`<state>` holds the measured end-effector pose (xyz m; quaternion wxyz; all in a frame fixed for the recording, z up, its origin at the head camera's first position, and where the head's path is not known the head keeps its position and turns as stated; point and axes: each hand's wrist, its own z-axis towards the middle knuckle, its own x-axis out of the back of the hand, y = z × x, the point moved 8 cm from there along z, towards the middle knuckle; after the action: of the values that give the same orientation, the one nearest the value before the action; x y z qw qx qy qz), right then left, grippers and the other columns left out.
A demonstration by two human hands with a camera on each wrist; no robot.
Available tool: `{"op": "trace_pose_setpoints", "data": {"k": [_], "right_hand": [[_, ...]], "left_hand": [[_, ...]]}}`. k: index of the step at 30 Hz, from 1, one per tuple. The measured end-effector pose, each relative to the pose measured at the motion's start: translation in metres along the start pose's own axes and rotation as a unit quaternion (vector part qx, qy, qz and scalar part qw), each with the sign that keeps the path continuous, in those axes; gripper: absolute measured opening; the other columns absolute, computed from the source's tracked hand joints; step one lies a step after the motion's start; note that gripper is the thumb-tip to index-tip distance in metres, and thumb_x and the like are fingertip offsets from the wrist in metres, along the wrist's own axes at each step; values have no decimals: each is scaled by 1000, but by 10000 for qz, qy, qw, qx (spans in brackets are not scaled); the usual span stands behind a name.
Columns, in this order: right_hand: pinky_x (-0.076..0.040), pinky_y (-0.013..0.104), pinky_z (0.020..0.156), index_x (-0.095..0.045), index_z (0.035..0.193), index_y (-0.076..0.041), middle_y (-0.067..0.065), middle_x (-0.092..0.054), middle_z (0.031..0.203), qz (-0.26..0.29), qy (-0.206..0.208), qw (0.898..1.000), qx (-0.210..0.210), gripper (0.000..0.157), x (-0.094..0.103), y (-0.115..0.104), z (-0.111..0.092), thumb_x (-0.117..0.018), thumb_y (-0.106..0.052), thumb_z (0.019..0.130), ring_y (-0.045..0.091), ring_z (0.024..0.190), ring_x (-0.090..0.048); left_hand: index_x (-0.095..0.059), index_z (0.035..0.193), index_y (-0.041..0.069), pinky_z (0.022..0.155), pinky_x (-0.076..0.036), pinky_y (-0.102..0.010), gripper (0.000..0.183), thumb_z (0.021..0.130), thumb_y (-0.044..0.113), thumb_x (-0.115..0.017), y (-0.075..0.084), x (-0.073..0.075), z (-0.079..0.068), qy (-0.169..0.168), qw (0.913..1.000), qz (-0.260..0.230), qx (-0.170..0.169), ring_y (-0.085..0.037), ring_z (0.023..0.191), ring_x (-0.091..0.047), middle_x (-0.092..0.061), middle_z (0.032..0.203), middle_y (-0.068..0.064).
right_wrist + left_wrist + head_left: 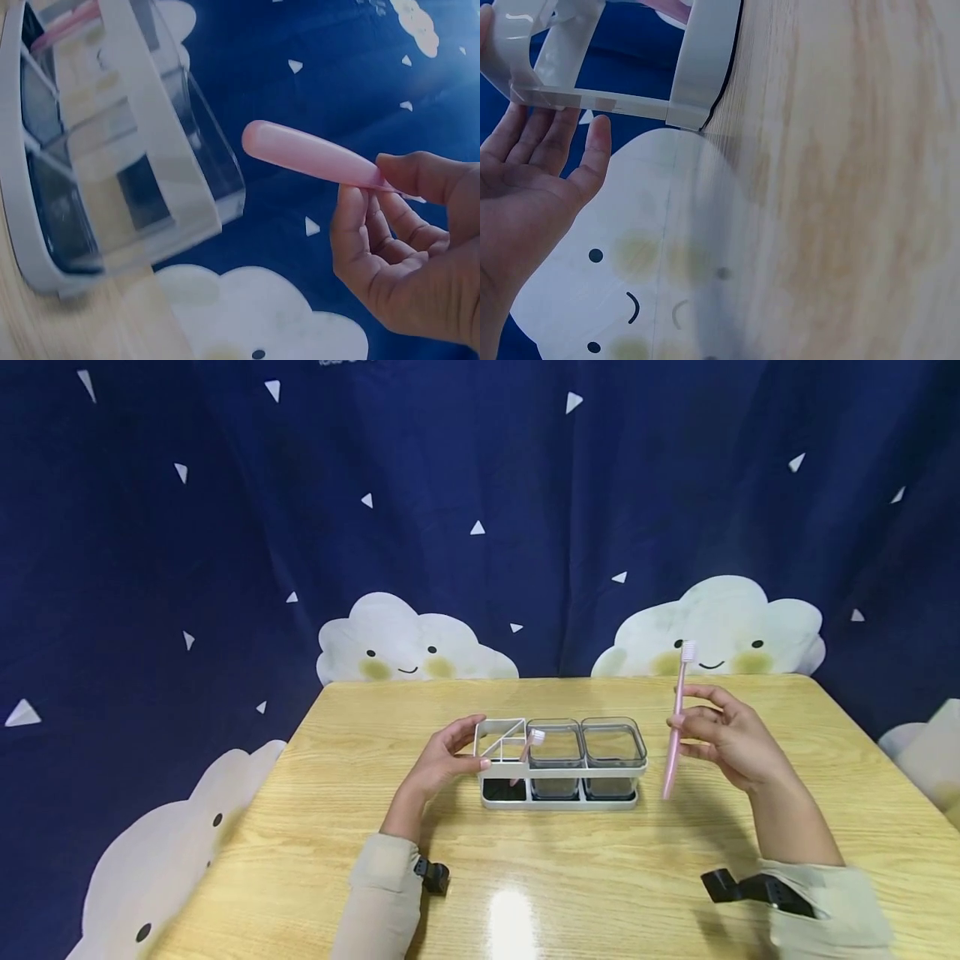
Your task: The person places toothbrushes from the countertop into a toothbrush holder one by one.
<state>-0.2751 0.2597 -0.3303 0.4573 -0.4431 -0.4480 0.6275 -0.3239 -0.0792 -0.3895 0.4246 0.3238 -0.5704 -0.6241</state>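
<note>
A white toothbrush holder (pixel 570 772) stands on the table, two clear cups (pixel 556 787) in its middle and right slots. One pink toothbrush (pixel 536 740) leans in the divided left slot, bristles up. At that left end my left hand (pixel 438 764) holds the rack, thumb on the front and fingers behind. In the left wrist view the fingers (pixel 544 139) touch the rack's upper band (pixel 630 103). To the right of the rack my right hand (pixel 738 743) pinches a second pink toothbrush (pixel 672 760) nearly upright in the air, bristles up. Its rounded handle end points toward the rack in the right wrist view.
The light wooden table (pixel 592 885) runs back to a dark blue curtain (pixel 450 443) printed with clouds and small white triangles. Black wrist cameras (pixel 433 877) sit on both sleeves.
</note>
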Motion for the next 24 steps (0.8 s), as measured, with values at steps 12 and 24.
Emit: {"op": "trace_pose_setpoints", "data": {"k": [12, 24], "right_hand": [[-54, 34, 67, -53, 114, -9, 7, -64, 87, 464, 119, 9981, 398, 32, -37, -12, 7, -56, 9, 88, 17, 81, -65], [-54, 33, 67, -51, 114, -3, 7, -58, 85, 946, 210, 9927, 721, 32, -63, -9, 12, -57, 12, 86, 17, 74, -64]], "left_hand": [[-40, 137, -2, 89, -44, -33, 70, 74, -10, -70, -25, 7, 11, 79, 9998, -74, -173, -35, 120, -44, -49, 130, -21], [-43, 136, 1, 90, -44, -35, 71, 72, -9, -71, -25, 7, 11, 119, 9997, -140, -137, -40, 122, -40, -50, 129, -17]]}}
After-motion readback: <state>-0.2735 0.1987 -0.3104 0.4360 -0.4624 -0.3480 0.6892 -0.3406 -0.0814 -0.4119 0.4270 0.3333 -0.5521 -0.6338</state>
